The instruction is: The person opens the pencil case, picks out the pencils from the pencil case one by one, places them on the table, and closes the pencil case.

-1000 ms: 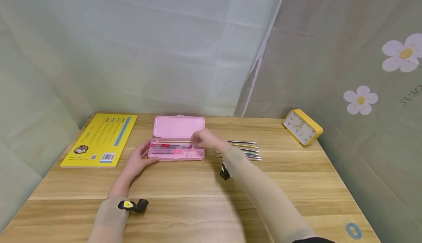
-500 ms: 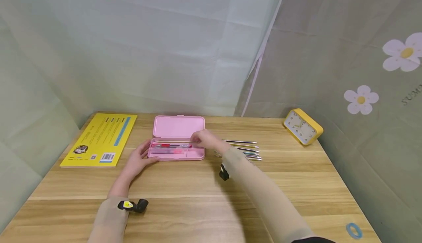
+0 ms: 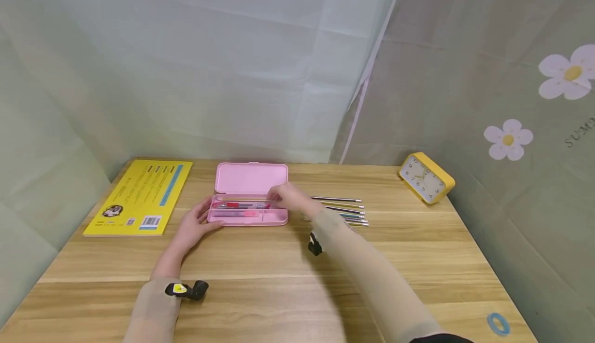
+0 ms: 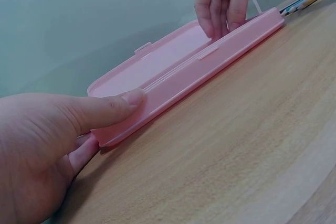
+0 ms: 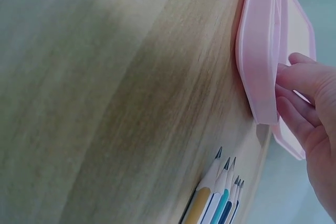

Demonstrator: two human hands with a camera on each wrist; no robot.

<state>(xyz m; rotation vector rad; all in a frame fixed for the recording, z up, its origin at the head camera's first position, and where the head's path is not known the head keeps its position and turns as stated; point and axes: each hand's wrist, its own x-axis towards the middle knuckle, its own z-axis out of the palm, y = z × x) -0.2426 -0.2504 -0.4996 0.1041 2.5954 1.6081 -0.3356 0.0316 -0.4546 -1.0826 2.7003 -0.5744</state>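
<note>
A pink pencil case [image 3: 275, 219] lies with its lid [image 3: 252, 178] raised at the back. My left hand [image 3: 191, 230] grips its left end, the thumb [image 4: 131, 98] pressed along the front wall and the other fingers around the end. Inside the case are a red-capped pen [image 3: 225, 205] and a pink-ended pen [image 3: 251, 213]. A thin pencil [image 3: 246, 199] lies along the back compartment. Reaching in from the right, my right hand [image 3: 292, 198] pinches the pencil near its right end; in the right wrist view the case wall hides the fingertips.
Several pencils [image 3: 344, 206] lie side by side right of the case, their points [image 5: 226, 162] toward it. A yellow book [image 3: 139, 198] lies at the left, a yellow alarm clock [image 3: 426, 177] stands back right, and a blue tape ring [image 3: 498, 324] sits near the front right corner.
My right hand has shifted slightly left over the back compartment. The left hand keeps its grip on the pencil case.
</note>
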